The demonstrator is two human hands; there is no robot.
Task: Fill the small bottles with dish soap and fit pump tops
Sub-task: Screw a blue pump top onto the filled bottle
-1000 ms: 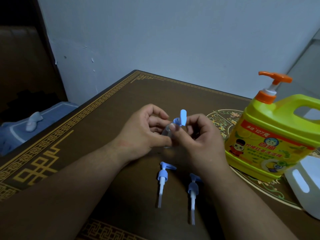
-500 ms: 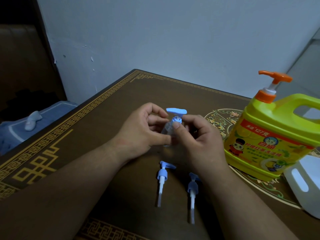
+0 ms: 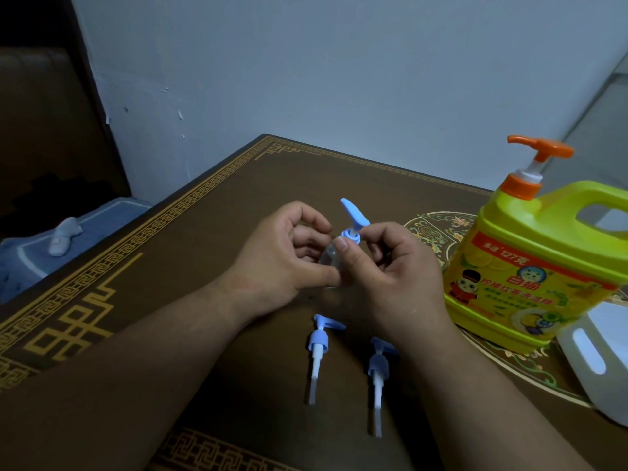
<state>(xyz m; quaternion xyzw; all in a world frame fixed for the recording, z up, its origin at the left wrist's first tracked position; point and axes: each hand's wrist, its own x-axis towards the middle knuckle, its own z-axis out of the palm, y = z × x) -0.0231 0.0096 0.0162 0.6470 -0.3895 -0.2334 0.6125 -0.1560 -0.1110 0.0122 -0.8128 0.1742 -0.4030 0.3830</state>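
My left hand (image 3: 283, 254) grips a small clear bottle (image 3: 329, 260) held a little above the table. A blue pump top (image 3: 353, 220) sits on the bottle's neck, its spout pointing away and up to the left. My right hand (image 3: 390, 270) pinches the pump's collar with thumb and fingers. Two more blue pump tops lie flat on the table in front of me, one (image 3: 317, 351) to the left and one (image 3: 377, 372) partly under my right wrist. The big yellow dish soap jug (image 3: 540, 266) with an orange pump stands at the right.
The brown table (image 3: 190, 239) has a gold patterned border, and its left edge runs diagonally. A translucent white jug (image 3: 601, 362) lies at the right edge beside the soap jug. Off the table on the left lies a blue cloth (image 3: 51, 246). A wall stands behind.
The pump top's spout has swung round on the bottle neck, from pointing up, to sideways, to up-left now, as my right fingers turn the collar. My left hand has kept its hold on the bottle.
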